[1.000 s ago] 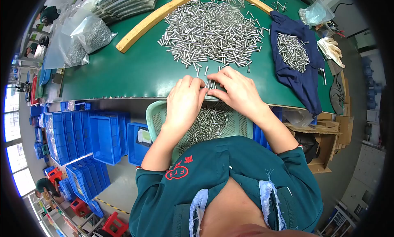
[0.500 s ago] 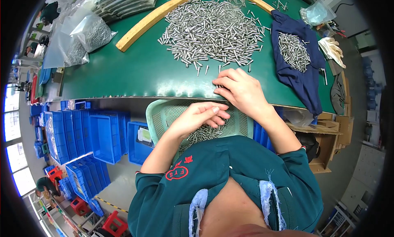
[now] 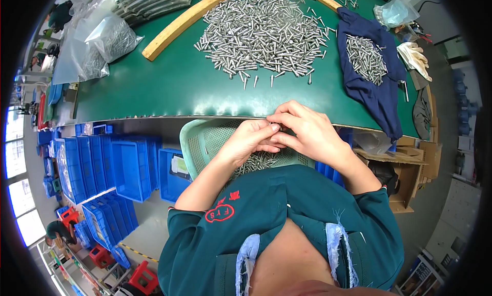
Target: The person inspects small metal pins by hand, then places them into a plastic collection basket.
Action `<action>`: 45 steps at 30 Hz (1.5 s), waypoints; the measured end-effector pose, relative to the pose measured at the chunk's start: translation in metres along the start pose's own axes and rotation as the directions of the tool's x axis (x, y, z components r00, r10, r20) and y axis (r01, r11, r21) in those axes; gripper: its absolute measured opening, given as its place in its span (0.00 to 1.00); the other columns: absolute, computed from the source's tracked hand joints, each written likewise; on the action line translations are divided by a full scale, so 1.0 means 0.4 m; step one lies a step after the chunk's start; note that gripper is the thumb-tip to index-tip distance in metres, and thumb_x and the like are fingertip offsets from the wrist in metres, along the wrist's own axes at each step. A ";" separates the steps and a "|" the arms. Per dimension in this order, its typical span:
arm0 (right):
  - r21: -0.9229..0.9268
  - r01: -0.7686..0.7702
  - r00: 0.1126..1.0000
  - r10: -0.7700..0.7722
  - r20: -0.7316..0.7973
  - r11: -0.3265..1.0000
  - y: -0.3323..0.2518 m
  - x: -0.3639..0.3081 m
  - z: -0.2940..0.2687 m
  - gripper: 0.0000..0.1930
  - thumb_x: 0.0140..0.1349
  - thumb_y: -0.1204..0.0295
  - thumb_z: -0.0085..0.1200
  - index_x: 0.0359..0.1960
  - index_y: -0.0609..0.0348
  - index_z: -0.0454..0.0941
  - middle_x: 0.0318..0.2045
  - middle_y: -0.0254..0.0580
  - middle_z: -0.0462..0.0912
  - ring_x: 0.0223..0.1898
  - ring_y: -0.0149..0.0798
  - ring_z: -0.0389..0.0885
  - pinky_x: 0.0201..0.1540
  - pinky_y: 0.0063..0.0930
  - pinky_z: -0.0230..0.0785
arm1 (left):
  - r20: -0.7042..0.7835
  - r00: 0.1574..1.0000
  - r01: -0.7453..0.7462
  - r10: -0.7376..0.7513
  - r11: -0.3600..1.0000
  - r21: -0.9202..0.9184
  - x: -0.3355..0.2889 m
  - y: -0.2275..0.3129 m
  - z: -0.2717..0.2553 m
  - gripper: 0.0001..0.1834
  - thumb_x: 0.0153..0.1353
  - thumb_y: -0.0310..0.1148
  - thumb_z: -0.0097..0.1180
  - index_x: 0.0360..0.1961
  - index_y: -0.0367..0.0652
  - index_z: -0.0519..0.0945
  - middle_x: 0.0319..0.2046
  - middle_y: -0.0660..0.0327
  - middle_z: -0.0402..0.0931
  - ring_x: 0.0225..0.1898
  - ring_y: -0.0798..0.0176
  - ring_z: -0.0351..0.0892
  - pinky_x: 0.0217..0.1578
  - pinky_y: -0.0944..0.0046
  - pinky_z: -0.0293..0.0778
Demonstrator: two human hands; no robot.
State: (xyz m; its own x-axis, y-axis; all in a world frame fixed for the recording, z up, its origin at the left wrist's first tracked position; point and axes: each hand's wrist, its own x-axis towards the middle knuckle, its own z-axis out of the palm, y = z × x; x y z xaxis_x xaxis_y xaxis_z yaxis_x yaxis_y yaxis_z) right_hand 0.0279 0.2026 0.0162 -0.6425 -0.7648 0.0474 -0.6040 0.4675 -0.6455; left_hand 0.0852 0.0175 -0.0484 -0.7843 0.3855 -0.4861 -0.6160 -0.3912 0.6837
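Note:
My left hand (image 3: pixel 252 141) and my right hand (image 3: pixel 312 132) meet at the table's front edge, above a pale green perforated basket (image 3: pixel 193 147). The fingers of both are closed and their tips touch. A small piece of metal shows between the fingertips, mostly hidden; it looks like one of the small metal pins. What the left fingers grip is covered by the thumb. Many similar pins (image 3: pixel 256 162) lie in the basket, partly behind my left hand. On the green table (image 3: pixel 169 93) beyond spreads a large pile of metal pins (image 3: pixel 261 32), with several loose ones at its near side.
A bent wooden strip (image 3: pixel 179 29) borders the pile. At right a dark blue cloth (image 3: pixel 353 93) carries more pins, beside white gloves (image 3: pixel 414 60). Plastic bags of metal parts (image 3: pixel 115 39) stand at left. Blue crates (image 3: pixel 133 170) sit below the table's left side.
My right hand has drawn back from the tabletop toward me with small pins at its fingertips. My left hand has risen slightly and closed, and the two hands now touch.

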 end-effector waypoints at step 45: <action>0.653 -0.163 0.981 0.193 0.027 0.739 0.043 0.040 0.022 0.11 0.62 0.68 0.56 0.43 0.59 0.80 0.33 0.35 0.80 0.32 0.26 0.77 0.36 0.21 0.70 | -0.080 0.951 -0.159 0.299 0.692 0.705 -0.050 0.099 0.055 0.14 0.66 0.34 0.52 0.42 0.32 0.80 0.33 0.57 0.83 0.34 0.69 0.82 0.35 0.70 0.78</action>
State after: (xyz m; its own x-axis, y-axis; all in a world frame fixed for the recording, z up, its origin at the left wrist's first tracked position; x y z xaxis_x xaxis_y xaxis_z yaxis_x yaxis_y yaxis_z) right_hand 0.0115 0.1945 -0.0008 -0.7340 -0.6720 -0.0984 -0.0337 0.1807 -0.9830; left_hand 0.0782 0.0127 0.0005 -0.9359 0.1831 -0.3011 -0.2500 0.2572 0.9335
